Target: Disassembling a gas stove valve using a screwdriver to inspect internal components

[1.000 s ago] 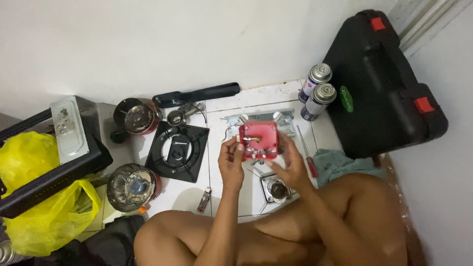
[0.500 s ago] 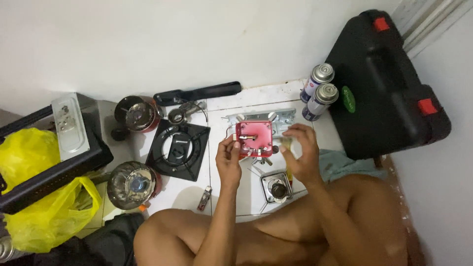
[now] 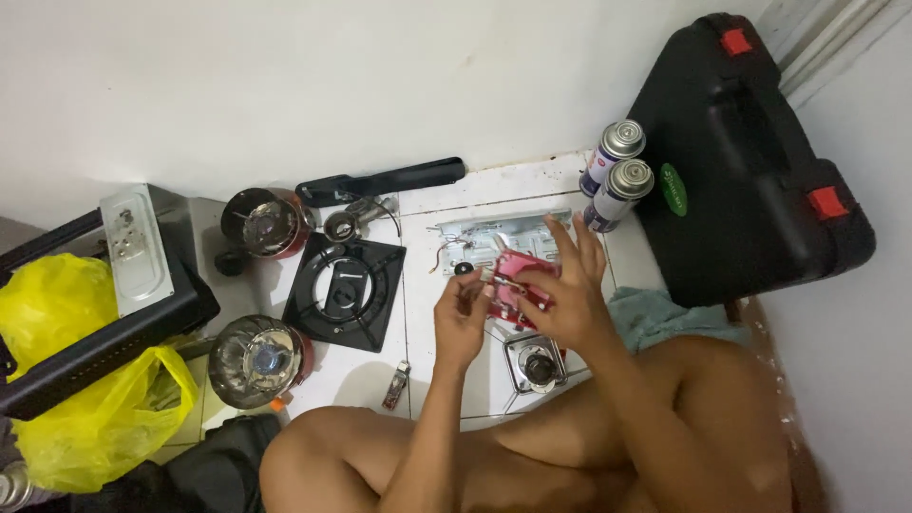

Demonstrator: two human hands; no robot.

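Down on the white tiled floor (image 3: 432,375), largest thing first:

- A big black hard plastic carrying case with red latches (image 3: 750,161) leaned at the right edge of the floor, against the wall.
- A yellow plastic bag (image 3: 66,380) bulged at the left edge, beside a black metal stove housing (image 3: 104,332).
- A square black metal pan-support plate (image 3: 344,290) lay flat left of the hands, with two round chrome-and-red burner heads (image 3: 258,359) near it, well apart from each other.
- A crumpled teal cloth (image 3: 665,318) sat by the right knee.
- Two tall gas canisters with silver tops (image 3: 617,176) stood upright, touching the case at the far edge by the wall.
- A small square steel burner base (image 3: 537,361) lay just below the hands.
- The small red metal part with a silver fitting (image 3: 518,280) was held up above the floor, between both hands.
- The right hand (image 3: 565,294) wrapped the red part from the right side, fingers spread wide over it.
- The left hand (image 3: 463,309) pinched narrowly at the part's left end; whether it gripped the silver fitting or a loose screw I could not tell.
- A small lighter-like object (image 3: 397,385) lay near the left knee.

Risk, as a judgement: a loose pinch could have dropped a tiny piece among the clutter, and any spark near those canisters would have been dangerous.
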